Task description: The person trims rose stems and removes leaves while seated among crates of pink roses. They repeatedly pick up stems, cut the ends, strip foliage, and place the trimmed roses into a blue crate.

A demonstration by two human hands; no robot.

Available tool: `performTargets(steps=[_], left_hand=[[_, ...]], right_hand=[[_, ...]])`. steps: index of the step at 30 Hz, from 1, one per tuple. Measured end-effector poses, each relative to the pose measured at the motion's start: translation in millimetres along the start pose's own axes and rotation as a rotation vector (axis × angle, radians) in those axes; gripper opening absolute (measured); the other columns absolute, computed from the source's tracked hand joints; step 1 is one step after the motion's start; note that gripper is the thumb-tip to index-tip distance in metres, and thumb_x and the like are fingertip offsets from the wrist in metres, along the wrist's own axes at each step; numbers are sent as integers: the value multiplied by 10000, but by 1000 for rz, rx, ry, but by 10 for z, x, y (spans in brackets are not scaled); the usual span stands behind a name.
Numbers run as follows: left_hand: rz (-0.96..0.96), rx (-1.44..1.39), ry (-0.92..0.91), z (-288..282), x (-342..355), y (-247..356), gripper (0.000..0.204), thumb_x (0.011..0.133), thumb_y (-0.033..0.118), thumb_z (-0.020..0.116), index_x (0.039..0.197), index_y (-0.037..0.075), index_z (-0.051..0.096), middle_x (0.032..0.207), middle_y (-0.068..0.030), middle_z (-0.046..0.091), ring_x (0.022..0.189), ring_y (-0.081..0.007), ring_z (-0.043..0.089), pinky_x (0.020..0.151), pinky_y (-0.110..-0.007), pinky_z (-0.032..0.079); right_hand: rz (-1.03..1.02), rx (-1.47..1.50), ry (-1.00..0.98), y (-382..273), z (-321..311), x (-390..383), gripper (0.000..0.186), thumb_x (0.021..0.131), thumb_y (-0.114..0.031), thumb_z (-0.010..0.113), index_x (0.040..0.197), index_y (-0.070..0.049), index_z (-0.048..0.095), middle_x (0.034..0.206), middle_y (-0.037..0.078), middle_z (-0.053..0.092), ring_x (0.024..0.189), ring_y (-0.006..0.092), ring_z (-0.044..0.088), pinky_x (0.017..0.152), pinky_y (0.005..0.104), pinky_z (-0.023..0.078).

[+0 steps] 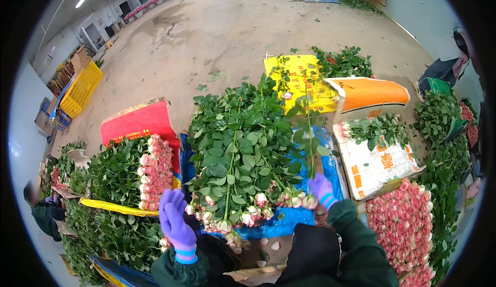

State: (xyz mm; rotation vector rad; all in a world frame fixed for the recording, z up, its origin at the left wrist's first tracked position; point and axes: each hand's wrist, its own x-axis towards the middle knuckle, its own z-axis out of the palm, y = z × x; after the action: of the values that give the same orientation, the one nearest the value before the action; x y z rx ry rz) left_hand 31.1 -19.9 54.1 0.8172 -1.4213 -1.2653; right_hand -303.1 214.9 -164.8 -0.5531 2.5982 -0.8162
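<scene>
My left hand (176,218), in a purple glove, is raised at the near left edge of the rose pile, fingers stretched out and nothing in it. My right hand (321,187), also gloved in purple, is closed around the lower end of a long leafy rose stem (311,150) that points away from me, over the blue sheet. Between my hands lies a large heap of leafy roses (232,142), with pink-and-white blooms (250,217) toward me. Its base is a blue sheet (281,222).
Left, bundled pink roses (156,168) lie beside a red board (137,122). Right are a white printed sheet (380,163), an orange sheet (369,98) and packed pink roses (400,222). A yellow sheet (297,72) lies beyond. Another person (45,214) is at far left.
</scene>
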Motion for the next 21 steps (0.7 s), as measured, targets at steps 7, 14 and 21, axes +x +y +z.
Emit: performTargets(steps=[7,14,21], left_hand=[[77,-10,-96,285,278,50,468,1022,304,315,1358,-10,402,1258,-175,555,1145,-253,556,956,-361,436],[24,7,10,59,356,-2,473,1020,293,316,1369,-20,382,1279,-179,539,1149,-252,553,965,-358,434],[-16,8,-55,-24,248,28,499,1013,314,314,1367,-32,377,1284,-200,526,1160,-278,543,986,-373,417]], right_hand=[[-203,246,659,-567,-1913,3141,274,928,-256,504,1122,-66,543,816,85,633,565,204,561,545,341,469],[-253,460,166,-1313,-416,1534,266,949,-203,473,1173,-84,554,827,69,652,625,167,588,591,284,489],[-172,523,-173,-1354,-276,459,309,970,-229,466,1237,-82,520,824,25,642,596,74,543,564,229,462]])
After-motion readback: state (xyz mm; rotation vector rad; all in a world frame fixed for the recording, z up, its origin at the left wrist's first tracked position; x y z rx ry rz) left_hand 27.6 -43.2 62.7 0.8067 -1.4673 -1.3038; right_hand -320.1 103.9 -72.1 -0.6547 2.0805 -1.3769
